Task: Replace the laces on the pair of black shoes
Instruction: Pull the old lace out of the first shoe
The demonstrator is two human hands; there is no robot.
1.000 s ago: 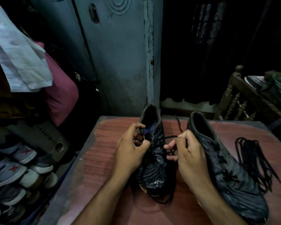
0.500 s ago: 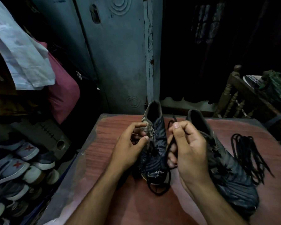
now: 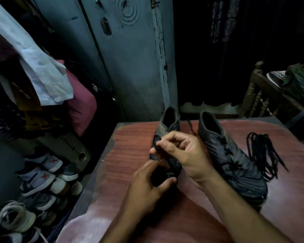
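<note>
Two black shoes stand on the reddish wood-grain desk (image 3: 130, 155), toes toward the person and openings toward the grey metal door (image 3: 130, 58). The left shoe (image 3: 167, 123) is dull black with a pale, finely striped panel by its collar and scuffed whitish marks near the toe; much of it is hidden under the hands. The right hand (image 3: 184, 151) reaches across it, fingers curled, thumb and forefinger pinching a thin black lace (image 3: 190, 127) at the shoe's left side, the lace's free end trailing up between the two shoes. The left hand (image 3: 147, 183) sits at the toe, thumb and fingers curled around the dark front of the shoe. The right shoe (image 3: 235, 163) lies just beside it, already threaded with black lacing, its ribbed upper dusty. A loose bundle of black laces (image 3: 263, 155) lies on the desk beside that shoe.
</note>
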